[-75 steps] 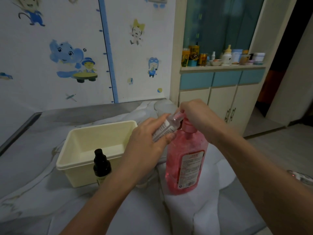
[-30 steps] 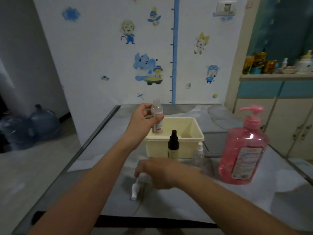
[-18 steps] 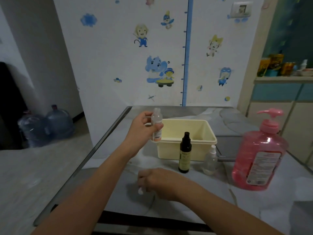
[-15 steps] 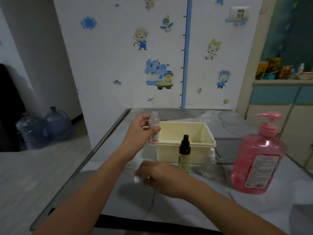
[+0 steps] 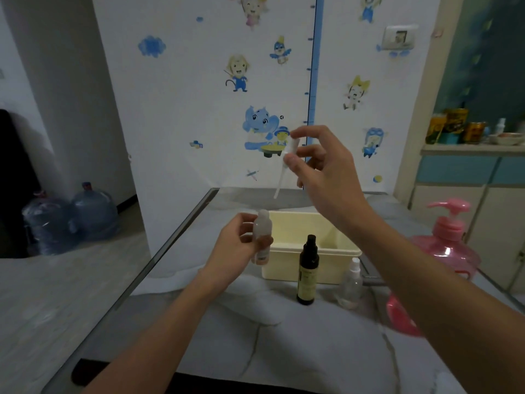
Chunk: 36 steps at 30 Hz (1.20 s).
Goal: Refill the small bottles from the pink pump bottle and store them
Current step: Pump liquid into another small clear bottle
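A grey marbled table [image 5: 284, 351] was seen to fill the lower half of the view, set against a white wall [image 5: 184, 109] covered in cartoon stickers. Two large water jugs [image 5: 71, 217] were seen on the floor at the far left. On the table's right side the pink pump bottle [image 5: 446, 251] was found standing upright, partly hidden behind the right forearm. A cream plastic bin [image 5: 312, 268] was placed toward the back of the table, open at the top. Just in front of the bin a dark bottle [image 5: 307, 274] with a black cap was stood upright, and beside it, to the right, a small clear spray bottle [image 5: 350, 285].

The left hand [image 5: 235, 251] was closed around a small clear bottle [image 5: 262, 237], held upright and uncapped above the table, just left of the bin. The right hand [image 5: 326, 169] was raised well above it, with the thumb and forefinger pinched on a white spray top [image 5: 291, 150] and the other fingers loosely spread; the top's thin tube [image 5: 279, 183] was seen hanging down at a slant, clear of the bottle's mouth.
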Each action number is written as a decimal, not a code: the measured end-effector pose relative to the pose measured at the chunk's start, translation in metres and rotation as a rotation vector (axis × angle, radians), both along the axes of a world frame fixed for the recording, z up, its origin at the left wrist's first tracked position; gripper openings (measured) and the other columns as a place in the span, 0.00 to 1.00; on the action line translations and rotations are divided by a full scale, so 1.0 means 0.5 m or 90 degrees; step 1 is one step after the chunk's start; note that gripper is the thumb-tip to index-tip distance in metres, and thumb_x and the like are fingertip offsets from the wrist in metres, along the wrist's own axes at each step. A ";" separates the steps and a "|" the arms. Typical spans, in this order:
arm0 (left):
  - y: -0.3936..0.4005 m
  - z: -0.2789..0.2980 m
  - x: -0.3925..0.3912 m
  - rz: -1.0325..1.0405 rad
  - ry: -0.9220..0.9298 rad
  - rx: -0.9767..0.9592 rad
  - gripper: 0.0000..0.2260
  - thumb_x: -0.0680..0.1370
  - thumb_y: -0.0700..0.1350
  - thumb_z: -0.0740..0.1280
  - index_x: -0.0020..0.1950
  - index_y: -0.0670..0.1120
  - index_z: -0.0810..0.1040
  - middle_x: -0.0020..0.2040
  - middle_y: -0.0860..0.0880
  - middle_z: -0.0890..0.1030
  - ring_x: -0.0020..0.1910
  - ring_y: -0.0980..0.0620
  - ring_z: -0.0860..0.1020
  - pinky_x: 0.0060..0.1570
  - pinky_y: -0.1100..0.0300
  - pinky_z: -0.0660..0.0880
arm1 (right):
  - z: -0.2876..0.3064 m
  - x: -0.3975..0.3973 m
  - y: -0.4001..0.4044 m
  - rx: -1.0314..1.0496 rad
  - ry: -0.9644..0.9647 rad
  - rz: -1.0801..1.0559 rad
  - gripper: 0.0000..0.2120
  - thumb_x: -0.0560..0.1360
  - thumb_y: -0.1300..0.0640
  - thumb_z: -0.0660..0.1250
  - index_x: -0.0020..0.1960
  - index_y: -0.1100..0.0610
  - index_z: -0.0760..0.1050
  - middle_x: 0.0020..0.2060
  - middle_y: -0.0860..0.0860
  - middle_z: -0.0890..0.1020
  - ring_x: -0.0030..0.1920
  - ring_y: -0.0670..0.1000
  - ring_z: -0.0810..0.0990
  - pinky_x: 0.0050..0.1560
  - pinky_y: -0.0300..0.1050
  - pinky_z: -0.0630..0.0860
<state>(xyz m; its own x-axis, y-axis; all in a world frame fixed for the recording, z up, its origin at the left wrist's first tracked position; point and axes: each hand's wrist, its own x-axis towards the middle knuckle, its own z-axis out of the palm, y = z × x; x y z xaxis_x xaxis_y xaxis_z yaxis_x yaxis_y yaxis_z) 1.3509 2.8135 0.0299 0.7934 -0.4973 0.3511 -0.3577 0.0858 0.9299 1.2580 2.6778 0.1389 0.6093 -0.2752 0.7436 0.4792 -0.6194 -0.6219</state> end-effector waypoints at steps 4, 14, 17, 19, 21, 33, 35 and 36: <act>0.001 0.009 -0.010 -0.006 -0.001 0.002 0.14 0.72 0.37 0.73 0.52 0.50 0.74 0.50 0.48 0.81 0.49 0.51 0.82 0.43 0.62 0.79 | -0.007 0.012 0.000 0.005 0.008 0.004 0.11 0.75 0.56 0.68 0.56 0.49 0.72 0.40 0.49 0.81 0.34 0.57 0.76 0.38 0.54 0.80; 0.004 0.032 -0.028 -0.027 -0.006 -0.017 0.15 0.73 0.36 0.72 0.58 0.45 0.75 0.51 0.45 0.82 0.50 0.48 0.82 0.47 0.59 0.80 | -0.048 0.035 0.002 -0.030 0.051 -0.016 0.12 0.74 0.53 0.68 0.55 0.45 0.72 0.41 0.47 0.81 0.35 0.55 0.78 0.40 0.54 0.81; 0.005 0.038 -0.030 -0.027 -0.016 -0.024 0.16 0.73 0.37 0.72 0.58 0.45 0.75 0.51 0.46 0.82 0.49 0.48 0.82 0.48 0.59 0.80 | -0.064 0.034 0.005 -0.051 0.090 0.011 0.12 0.74 0.53 0.68 0.55 0.45 0.72 0.42 0.47 0.81 0.34 0.49 0.79 0.40 0.49 0.82; 0.005 0.040 -0.031 -0.029 -0.022 -0.021 0.15 0.73 0.38 0.72 0.58 0.45 0.75 0.51 0.46 0.82 0.50 0.49 0.82 0.48 0.58 0.80 | -0.071 0.033 0.004 -0.056 0.121 0.036 0.11 0.74 0.54 0.68 0.55 0.44 0.71 0.43 0.48 0.81 0.35 0.48 0.79 0.40 0.47 0.81; 0.005 0.042 -0.032 -0.034 -0.025 -0.018 0.15 0.73 0.38 0.71 0.58 0.45 0.75 0.51 0.46 0.82 0.50 0.49 0.82 0.49 0.57 0.80 | -0.074 0.031 0.002 -0.056 0.142 0.046 0.11 0.74 0.54 0.67 0.55 0.45 0.70 0.43 0.48 0.81 0.34 0.47 0.79 0.39 0.43 0.80; -0.003 0.028 -0.042 -0.049 -0.040 0.012 0.18 0.74 0.38 0.71 0.59 0.52 0.71 0.50 0.45 0.82 0.49 0.48 0.82 0.46 0.58 0.80 | -0.050 0.027 -0.016 -0.239 0.289 -0.067 0.13 0.70 0.44 0.70 0.48 0.52 0.76 0.38 0.46 0.78 0.36 0.44 0.75 0.37 0.40 0.73; -0.008 0.026 -0.046 -0.051 -0.048 0.027 0.18 0.74 0.38 0.71 0.56 0.55 0.70 0.49 0.45 0.81 0.47 0.48 0.81 0.42 0.60 0.80 | -0.047 0.030 -0.008 -0.300 0.319 -0.167 0.20 0.69 0.37 0.67 0.41 0.54 0.73 0.33 0.47 0.77 0.34 0.48 0.74 0.34 0.43 0.71; -0.010 0.024 -0.047 -0.051 -0.051 0.036 0.18 0.73 0.38 0.71 0.55 0.56 0.70 0.49 0.45 0.81 0.47 0.48 0.81 0.41 0.60 0.79 | -0.047 0.033 -0.004 -0.342 0.334 -0.220 0.23 0.68 0.33 0.65 0.39 0.55 0.71 0.33 0.48 0.77 0.34 0.49 0.75 0.33 0.45 0.71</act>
<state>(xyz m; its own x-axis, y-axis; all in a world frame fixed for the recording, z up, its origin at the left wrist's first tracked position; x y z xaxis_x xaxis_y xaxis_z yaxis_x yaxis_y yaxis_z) 1.3272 2.8083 0.0420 0.7214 -0.5779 0.3816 -0.4250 0.0657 0.9028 1.2744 2.6758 0.1156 0.8601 -0.1992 0.4697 -0.0631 -0.9551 -0.2895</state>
